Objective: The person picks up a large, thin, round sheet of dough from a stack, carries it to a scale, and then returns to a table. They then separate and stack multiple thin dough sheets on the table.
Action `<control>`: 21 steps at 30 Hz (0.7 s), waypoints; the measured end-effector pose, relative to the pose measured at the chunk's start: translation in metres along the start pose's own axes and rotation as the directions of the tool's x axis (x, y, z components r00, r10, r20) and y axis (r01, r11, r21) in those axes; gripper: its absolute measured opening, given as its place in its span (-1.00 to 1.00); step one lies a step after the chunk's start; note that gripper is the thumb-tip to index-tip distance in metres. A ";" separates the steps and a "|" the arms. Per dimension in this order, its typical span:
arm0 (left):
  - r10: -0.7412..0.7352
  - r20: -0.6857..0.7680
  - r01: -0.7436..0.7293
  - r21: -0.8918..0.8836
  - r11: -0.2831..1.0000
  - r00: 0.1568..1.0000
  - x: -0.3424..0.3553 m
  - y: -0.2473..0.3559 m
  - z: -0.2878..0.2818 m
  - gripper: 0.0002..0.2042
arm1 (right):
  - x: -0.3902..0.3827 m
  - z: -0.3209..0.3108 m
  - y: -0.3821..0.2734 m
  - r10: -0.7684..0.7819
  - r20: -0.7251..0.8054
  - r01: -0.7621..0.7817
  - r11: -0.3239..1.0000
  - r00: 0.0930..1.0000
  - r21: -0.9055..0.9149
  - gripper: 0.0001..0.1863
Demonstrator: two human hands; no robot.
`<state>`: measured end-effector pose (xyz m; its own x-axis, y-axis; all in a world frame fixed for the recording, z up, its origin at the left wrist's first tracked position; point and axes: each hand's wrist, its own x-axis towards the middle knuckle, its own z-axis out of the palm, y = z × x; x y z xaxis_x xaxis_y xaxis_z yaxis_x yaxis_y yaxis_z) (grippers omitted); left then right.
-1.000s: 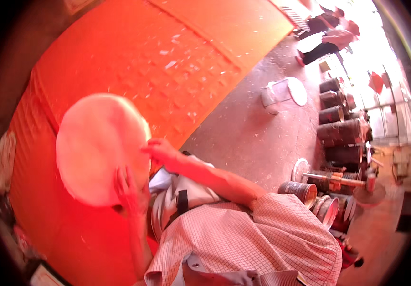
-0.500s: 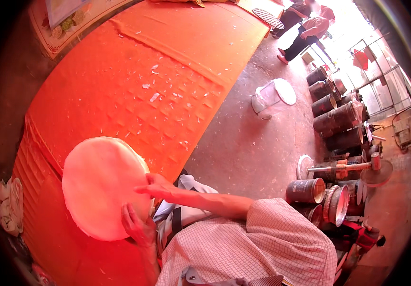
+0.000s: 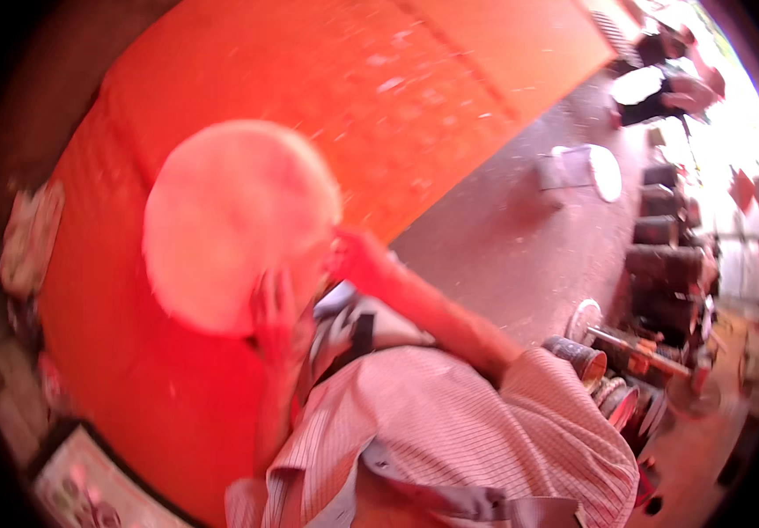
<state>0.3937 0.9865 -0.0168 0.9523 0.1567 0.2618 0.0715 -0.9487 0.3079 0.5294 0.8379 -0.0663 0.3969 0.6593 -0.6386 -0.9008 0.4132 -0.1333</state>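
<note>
Pale round disc [image 3: 234, 220] over orange desk [image 3: 520, 44], by its near edge; support unclear. Left hand [image 3: 276, 308]: fingers laid on disc's face, thumb hidden. Right hand [image 3: 353, 260]: at rim, blurred. Can't tell if either grip is clamped. I'd brace with left, light right-hand pressure, so the rim doesn't tear.

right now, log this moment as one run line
left hand: fingers over pale disc, lower right | right hand: at disc's right edge | surface: orange cover, pale scraps | view: blurred, grip unclear
</note>
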 end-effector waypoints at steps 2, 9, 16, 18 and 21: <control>-0.029 -0.037 0.030 0.013 0.999 0.999 -0.002 -0.006 -0.008 -0.58 | -0.012 0.033 0.003 -0.038 -0.029 0.037 0.998 0.999 -0.051 -0.73; -0.102 -0.014 0.095 -0.270 0.958 0.995 0.006 -0.025 -0.024 -0.70 | -0.024 0.050 -0.001 -0.066 -0.015 0.056 0.929 0.998 -0.367 -0.37; -0.266 0.097 0.283 -0.348 0.894 0.959 0.023 -0.032 -0.045 -0.85 | -0.017 0.025 -0.002 -0.072 -0.013 0.064 0.947 0.997 -0.314 -0.39; -0.321 0.066 0.323 -0.354 0.878 0.945 0.026 -0.039 -0.060 -0.90 | -0.007 0.022 0.006 -0.136 -0.052 0.097 0.882 0.989 -0.461 -0.55; -0.469 0.051 0.421 -0.534 0.733 0.882 0.035 -0.073 -0.089 -0.87 | 0.003 0.016 0.014 -0.291 -0.070 0.178 0.740 0.954 -0.649 -0.77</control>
<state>0.3951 1.0856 0.0508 0.8210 0.5695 0.0400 0.2948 -0.4829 0.8246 0.5203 0.8560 -0.0575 0.6285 0.4648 -0.6236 -0.7100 0.0155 -0.7041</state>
